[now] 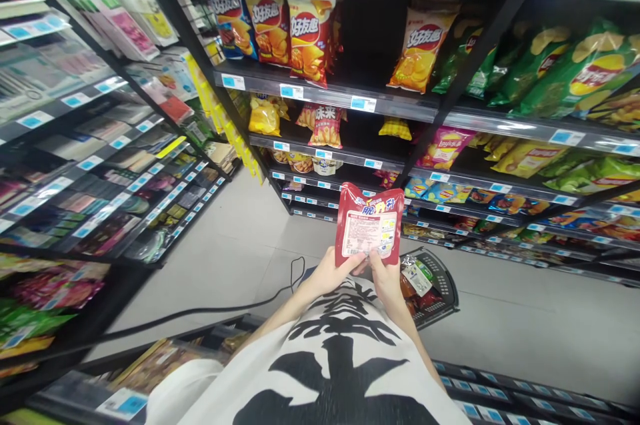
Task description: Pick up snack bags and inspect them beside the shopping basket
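Note:
A red snack bag (369,221) is held up in front of me, its printed back with a pale text panel facing the camera. My left hand (334,273) grips its lower left part, thumb lying across the front. At the lower right, my right hand (384,271) pinches the same bag, the thumb pressed on its front. The fingers behind the bag are mostly hidden. Below and to the right, a dark shopping basket (443,278) stands on the floor, partly behind my right arm, with several packaged goods in it.
Ahead, a black shelf rack (320,95) carries chip bags, including an orange one (420,48) and green ones (583,71). Shelves of small packaged goods (90,165) line the left. A black cable (200,310) crosses the grey floor (240,231). Another shelf (125,405) lies close at the lower left.

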A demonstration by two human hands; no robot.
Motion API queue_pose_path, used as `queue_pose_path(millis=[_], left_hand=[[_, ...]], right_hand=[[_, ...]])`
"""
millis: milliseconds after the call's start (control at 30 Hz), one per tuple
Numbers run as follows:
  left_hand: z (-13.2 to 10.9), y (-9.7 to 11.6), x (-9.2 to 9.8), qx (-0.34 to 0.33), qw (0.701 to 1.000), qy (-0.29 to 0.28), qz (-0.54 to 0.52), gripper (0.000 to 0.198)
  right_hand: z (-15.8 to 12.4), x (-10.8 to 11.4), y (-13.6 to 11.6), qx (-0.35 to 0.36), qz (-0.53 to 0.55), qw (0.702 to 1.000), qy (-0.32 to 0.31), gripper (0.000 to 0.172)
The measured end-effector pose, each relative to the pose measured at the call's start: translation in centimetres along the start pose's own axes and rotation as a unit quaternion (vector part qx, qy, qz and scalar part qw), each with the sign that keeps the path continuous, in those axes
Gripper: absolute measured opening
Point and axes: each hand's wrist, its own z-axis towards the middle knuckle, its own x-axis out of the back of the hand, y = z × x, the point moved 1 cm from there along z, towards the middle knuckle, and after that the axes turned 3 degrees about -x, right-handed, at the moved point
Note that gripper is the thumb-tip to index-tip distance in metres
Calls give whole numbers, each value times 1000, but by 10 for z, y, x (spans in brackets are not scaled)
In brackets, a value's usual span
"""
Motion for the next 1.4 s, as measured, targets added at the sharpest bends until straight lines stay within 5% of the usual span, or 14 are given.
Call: queue_pose_path(millis=[1400], left_hand=[[1,-4,-2,11,1000,12,-5,47]], right_hand=[[-1,-1,-3,-12,2,1000,-13,36]])
